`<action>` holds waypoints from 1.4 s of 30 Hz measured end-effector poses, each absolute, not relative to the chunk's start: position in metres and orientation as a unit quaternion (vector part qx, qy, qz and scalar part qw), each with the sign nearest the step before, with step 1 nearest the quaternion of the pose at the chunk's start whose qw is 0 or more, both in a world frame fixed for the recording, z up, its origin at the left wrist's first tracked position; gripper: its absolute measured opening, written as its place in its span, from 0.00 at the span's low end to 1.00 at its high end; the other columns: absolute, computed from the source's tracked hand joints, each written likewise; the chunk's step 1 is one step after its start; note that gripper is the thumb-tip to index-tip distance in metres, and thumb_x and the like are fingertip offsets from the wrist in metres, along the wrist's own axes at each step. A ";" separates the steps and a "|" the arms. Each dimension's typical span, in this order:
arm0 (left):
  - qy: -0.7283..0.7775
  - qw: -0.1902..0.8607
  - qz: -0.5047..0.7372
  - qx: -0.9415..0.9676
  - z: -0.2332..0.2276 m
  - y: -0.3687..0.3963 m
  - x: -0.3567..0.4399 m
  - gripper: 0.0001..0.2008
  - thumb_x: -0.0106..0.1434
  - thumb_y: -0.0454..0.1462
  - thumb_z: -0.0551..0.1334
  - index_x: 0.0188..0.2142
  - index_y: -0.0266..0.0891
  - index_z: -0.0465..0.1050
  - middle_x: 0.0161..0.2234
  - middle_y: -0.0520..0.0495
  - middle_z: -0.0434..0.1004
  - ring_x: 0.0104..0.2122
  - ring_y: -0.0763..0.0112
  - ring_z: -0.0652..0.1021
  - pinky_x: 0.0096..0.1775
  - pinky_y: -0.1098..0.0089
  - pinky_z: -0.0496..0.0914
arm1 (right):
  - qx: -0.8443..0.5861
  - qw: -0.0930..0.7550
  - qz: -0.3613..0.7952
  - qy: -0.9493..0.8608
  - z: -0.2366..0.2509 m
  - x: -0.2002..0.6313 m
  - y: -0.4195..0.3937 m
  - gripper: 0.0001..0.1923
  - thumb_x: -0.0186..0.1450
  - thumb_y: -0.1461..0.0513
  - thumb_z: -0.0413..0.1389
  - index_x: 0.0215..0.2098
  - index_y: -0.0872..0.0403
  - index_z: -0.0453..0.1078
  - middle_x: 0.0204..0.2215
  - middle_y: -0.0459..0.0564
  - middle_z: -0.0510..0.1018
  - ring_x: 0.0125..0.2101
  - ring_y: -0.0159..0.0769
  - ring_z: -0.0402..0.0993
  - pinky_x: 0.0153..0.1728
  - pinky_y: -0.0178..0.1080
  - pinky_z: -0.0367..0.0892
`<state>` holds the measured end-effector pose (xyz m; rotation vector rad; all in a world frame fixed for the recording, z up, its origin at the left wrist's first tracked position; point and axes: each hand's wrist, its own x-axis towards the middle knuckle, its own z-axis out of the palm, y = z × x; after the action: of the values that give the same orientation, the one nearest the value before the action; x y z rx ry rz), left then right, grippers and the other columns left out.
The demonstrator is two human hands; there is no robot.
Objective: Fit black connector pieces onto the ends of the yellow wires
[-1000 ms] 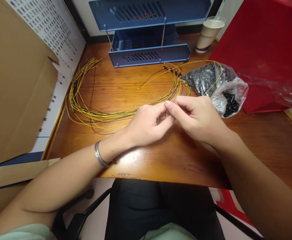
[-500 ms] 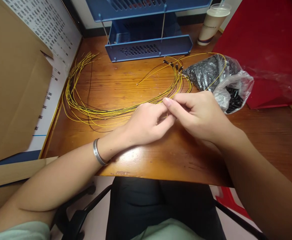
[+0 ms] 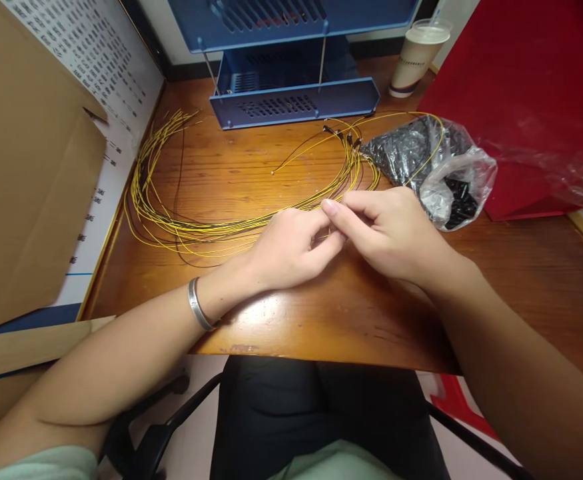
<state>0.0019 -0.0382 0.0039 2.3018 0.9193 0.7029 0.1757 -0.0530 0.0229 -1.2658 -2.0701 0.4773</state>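
At the far left we see a cardboard box (image 3: 26, 180) leaning against the wooden desk (image 3: 371, 313), with a printed sheet (image 3: 101, 73) behind it. Next comes the loop of yellow wires (image 3: 171, 227), lying flat on the desk and sweeping from the left edge toward the middle — a few dark wires run among them. Behind the loop stands a blue tray rack (image 3: 291, 100).

Our left hand (image 3: 286, 250), a metal bracelet (image 3: 196, 305) on its wrist, rests on the desk with its fingers curled inward. It meets our right hand (image 3: 396, 233) at the fingertips, just where the wire bundle passes. Both hands are closed in a pinch at that spot; what they pinch is too small and too hidden to tell, though the wires run right up to the fingers.

Just beyond the right hand lies a clear plastic bag (image 3: 446, 180) of small black parts, one yellow wire arching over it. A paper cup (image 3: 416, 60) stands at the back, beside a red bag (image 3: 521, 107) at the far right.
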 end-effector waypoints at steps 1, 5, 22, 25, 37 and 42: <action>0.345 0.281 0.259 0.857 0.004 -0.038 0.002 0.14 0.67 0.39 0.54 0.29 0.35 0.73 0.22 0.50 0.73 0.21 0.76 0.67 0.28 0.71 0.60 | -0.484 0.331 0.179 -0.790 0.023 0.175 -0.053 0.30 0.72 0.46 0.51 0.18 0.53 0.55 0.14 0.43 0.58 0.18 0.27 0.51 0.24 0.40 0.45; 0.350 0.280 0.265 0.853 0.003 -0.037 0.001 0.15 0.68 0.40 0.54 0.28 0.36 0.71 0.22 0.50 0.72 0.22 0.76 0.66 0.28 0.71 0.59 | -0.484 0.343 0.161 -0.789 0.021 0.174 -0.053 0.29 0.71 0.48 0.52 0.18 0.53 0.53 0.13 0.42 0.56 0.17 0.26 0.50 0.24 0.40 0.45; 0.314 0.488 0.321 0.748 0.009 -0.038 0.000 0.14 0.68 0.43 0.57 0.27 0.39 0.62 0.23 0.55 0.57 0.25 0.76 0.59 0.28 0.70 0.56 | -0.459 0.440 0.118 -0.763 0.001 0.167 -0.046 0.28 0.76 0.47 0.42 0.22 0.52 0.55 0.17 0.42 0.60 0.18 0.25 0.54 0.23 0.35 0.50; 0.312 0.501 0.325 0.739 0.007 -0.037 0.001 0.14 0.67 0.44 0.57 0.28 0.39 0.63 0.24 0.53 0.59 0.26 0.75 0.61 0.30 0.69 0.58 | -0.453 0.449 0.121 -0.761 -0.001 0.166 -0.045 0.28 0.75 0.47 0.42 0.21 0.52 0.55 0.16 0.42 0.60 0.17 0.25 0.54 0.22 0.36 0.50; 0.321 0.505 0.326 0.732 0.005 -0.035 0.002 0.15 0.68 0.44 0.55 0.28 0.37 0.62 0.26 0.53 0.60 0.29 0.74 0.62 0.33 0.69 0.58 | -0.447 0.468 0.081 -0.758 -0.016 0.163 -0.036 0.27 0.77 0.54 0.44 0.20 0.53 0.59 0.15 0.43 0.66 0.16 0.24 0.60 0.23 0.34 0.53; 0.334 0.499 0.347 0.720 0.002 -0.031 0.002 0.15 0.68 0.42 0.55 0.27 0.38 0.60 0.24 0.55 0.59 0.26 0.76 0.60 0.31 0.70 0.56 | -0.449 0.497 0.057 -0.740 -0.025 0.158 -0.026 0.27 0.76 0.55 0.44 0.19 0.53 0.57 0.14 0.43 0.64 0.16 0.25 0.59 0.22 0.35 0.53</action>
<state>0.0022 -0.0312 0.0018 1.7419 0.8085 0.8398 0.1575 -0.0262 -0.0252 -1.0885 -1.7927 0.1389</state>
